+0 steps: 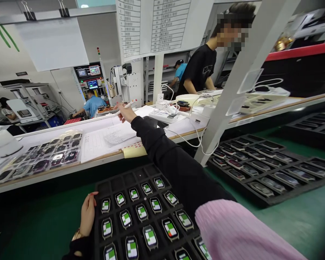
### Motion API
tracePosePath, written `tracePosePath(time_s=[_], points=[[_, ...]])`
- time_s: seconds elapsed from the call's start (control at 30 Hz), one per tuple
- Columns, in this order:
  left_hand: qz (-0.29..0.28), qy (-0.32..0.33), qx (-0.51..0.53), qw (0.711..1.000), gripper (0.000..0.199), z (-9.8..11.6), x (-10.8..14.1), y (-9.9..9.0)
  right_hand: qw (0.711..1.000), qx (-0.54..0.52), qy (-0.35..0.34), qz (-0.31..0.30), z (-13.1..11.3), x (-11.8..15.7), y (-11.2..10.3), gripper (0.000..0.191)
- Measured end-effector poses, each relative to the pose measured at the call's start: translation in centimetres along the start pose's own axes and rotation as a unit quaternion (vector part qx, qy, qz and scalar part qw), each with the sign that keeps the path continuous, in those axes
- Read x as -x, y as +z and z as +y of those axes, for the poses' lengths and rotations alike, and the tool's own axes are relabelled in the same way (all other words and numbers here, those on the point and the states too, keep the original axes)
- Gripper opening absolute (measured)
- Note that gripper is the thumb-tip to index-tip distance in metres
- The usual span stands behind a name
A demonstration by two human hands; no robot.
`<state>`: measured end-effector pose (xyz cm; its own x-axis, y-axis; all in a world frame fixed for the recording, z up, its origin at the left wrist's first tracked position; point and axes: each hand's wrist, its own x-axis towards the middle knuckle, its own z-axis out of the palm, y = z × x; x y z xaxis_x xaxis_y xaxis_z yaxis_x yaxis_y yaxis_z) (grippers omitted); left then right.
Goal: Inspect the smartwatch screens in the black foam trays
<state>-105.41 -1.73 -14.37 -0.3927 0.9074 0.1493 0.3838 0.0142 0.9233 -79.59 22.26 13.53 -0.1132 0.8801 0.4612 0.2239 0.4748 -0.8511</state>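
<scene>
My right hand (126, 113) is stretched forward over the shelf, its fingers closed around a white pen (130, 103) with a red end. Below that arm lies a black foam tray (126, 177) with rows of smartwatch faces (142, 212) in its pockets. Their lit screens show green and white blocks, and one has a red patch too. Several pockets at the far end hold no watch. At the tray's left edge, my left hand (88, 213) has its fingers bent over the rim. My right sleeve covers part of the tray's right side.
On the shelf (97, 159) are papers (117, 135), a clear tray of watch parts (46, 153), and a white power strip (164, 115) with cables. A white post (233, 90) rises on the right. More watch trays (256, 159) lie beyond it. A co-worker (200, 68) stands behind the shelf.
</scene>
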Motion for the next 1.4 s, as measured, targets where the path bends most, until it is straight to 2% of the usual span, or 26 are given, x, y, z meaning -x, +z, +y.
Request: tracePosePath(time_s=[0.07,0.17,0.27,0.47,0.6,0.73,0.97,1.4], points=[[-0.002,-0.006,0.002,1.0,0.076,0.0,0.0,-0.1,0.999,-0.015,0.046,-0.014,1.7,0.0,0.9,0.048],[-0.003,-0.018,0.005,1.0,0.076,-0.1,-0.1,-0.1,0.995,-0.005,0.097,-0.004,4.1,0.3,1.7,0.037],[-0.008,-0.03,0.003,1.0,0.077,-0.3,-0.2,-0.2,0.992,0.02,0.122,0.012,5.2,0.6,1.8,0.032],[-0.025,-0.045,0.007,0.999,0.071,-0.5,-0.4,-0.3,0.988,0.082,0.119,0.052,4.6,1.0,1.3,0.037],[-0.033,-0.045,0.0,0.998,0.068,-0.5,-0.4,-0.4,0.984,0.105,0.119,0.075,4.7,1.1,0.9,0.023],[-0.038,-0.042,0.002,0.998,0.067,-0.6,-0.4,-0.4,0.984,0.112,0.122,0.071,5.1,1.0,0.9,0.017],[-0.04,-0.041,-0.007,0.998,0.066,-1.0,-0.4,-0.4,0.983,0.139,0.099,0.061,5.3,0.9,1.1,0.025],[-0.039,-0.038,-0.004,0.999,0.067,-0.8,-0.4,-0.3,0.981,0.157,0.093,0.063,5.0,1.2,1.0,0.03]])
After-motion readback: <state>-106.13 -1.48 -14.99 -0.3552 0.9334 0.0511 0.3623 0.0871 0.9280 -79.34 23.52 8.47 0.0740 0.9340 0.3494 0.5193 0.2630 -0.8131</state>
